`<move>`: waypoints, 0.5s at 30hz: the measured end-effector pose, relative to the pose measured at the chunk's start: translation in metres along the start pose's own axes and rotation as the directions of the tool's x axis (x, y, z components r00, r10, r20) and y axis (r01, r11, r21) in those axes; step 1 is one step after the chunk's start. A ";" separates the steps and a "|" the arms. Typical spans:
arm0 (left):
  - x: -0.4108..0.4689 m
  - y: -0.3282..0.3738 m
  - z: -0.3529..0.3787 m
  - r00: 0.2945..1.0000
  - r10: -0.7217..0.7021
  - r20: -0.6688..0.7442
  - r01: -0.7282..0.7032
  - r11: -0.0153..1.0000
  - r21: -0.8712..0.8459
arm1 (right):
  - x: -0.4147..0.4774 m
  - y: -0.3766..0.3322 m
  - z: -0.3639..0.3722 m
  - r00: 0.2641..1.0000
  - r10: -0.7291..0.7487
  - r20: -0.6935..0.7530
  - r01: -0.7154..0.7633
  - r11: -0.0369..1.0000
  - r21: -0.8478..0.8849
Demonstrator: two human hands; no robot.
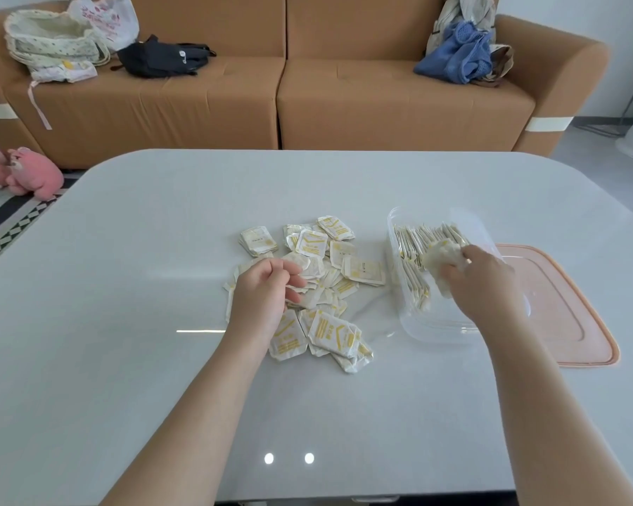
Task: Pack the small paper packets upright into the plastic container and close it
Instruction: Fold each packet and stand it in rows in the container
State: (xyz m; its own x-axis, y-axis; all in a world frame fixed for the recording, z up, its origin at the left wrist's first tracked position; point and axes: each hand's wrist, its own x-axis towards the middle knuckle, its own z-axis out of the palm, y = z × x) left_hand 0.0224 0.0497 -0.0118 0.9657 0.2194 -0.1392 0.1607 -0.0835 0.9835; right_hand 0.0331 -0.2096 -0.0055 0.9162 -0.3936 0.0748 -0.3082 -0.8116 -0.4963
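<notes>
A loose pile of small white-and-yellow paper packets (318,283) lies at the middle of the grey table (125,286). To its right stands a clear plastic container (435,323) with a row of packets (413,242) upright along its left side. My right hand (479,275) is inside the container and grips a bunch of packets (441,255), blurred by motion. My left hand (267,290) hovers over the left part of the pile with loosely curled fingers and holds nothing that I can see. The pink lid (570,315) lies flat under and right of the container.
A brown sofa (307,104) stands beyond the table's far edge, with bags (161,56) and blue cloth (457,56) on it. Pink plush toys (26,173) lie on the floor at the left. Bare tabletop spreads left of and in front of the pile.
</notes>
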 end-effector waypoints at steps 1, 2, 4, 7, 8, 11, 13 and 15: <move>-0.001 0.000 -0.001 1.000 -0.002 0.001 0.002 1.000 0.004 | -0.001 -0.001 0.000 0.999 0.022 0.045 -0.019 0.999 -0.049; -0.001 0.000 -0.001 1.000 -0.005 0.005 0.005 1.000 0.007 | -0.002 -0.002 -0.001 0.995 0.053 0.082 -0.046 0.995 -0.086; -0.003 0.001 -0.003 1.000 -0.016 0.025 0.016 1.000 0.013 | -0.004 -0.004 -0.001 0.986 0.112 0.123 -0.095 0.987 -0.132; -0.005 0.001 -0.004 0.998 -0.012 0.066 0.010 1.000 0.026 | -0.005 -0.008 -0.001 0.980 0.138 0.147 -0.114 0.980 -0.161; -0.006 0.002 -0.004 0.997 -0.004 0.074 0.002 0.999 0.032 | -0.005 -0.009 -0.001 0.978 0.141 0.154 -0.115 0.980 -0.165; -0.008 0.003 -0.005 0.996 0.004 0.090 -0.008 0.999 0.038 | -0.007 -0.014 0.002 0.974 0.154 0.164 -0.132 0.982 -0.135; -0.007 0.003 -0.006 0.995 -0.004 0.101 0.000 0.999 0.036 | -0.006 -0.017 -0.001 0.968 0.152 0.201 -0.145 0.988 -0.051; -0.007 0.002 -0.009 0.995 -0.007 0.101 0.003 0.999 0.037 | -0.003 -0.018 -0.007 0.950 0.126 0.284 -0.131 0.991 -0.002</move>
State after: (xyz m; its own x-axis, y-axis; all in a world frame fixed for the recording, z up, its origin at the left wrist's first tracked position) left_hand 0.0145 0.0570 -0.0077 0.9803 0.1203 -0.1567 0.1710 -0.1188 0.9781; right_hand 0.0340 -0.1973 0.0094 0.9047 -0.3539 -0.2373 -0.4261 -0.7540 -0.5000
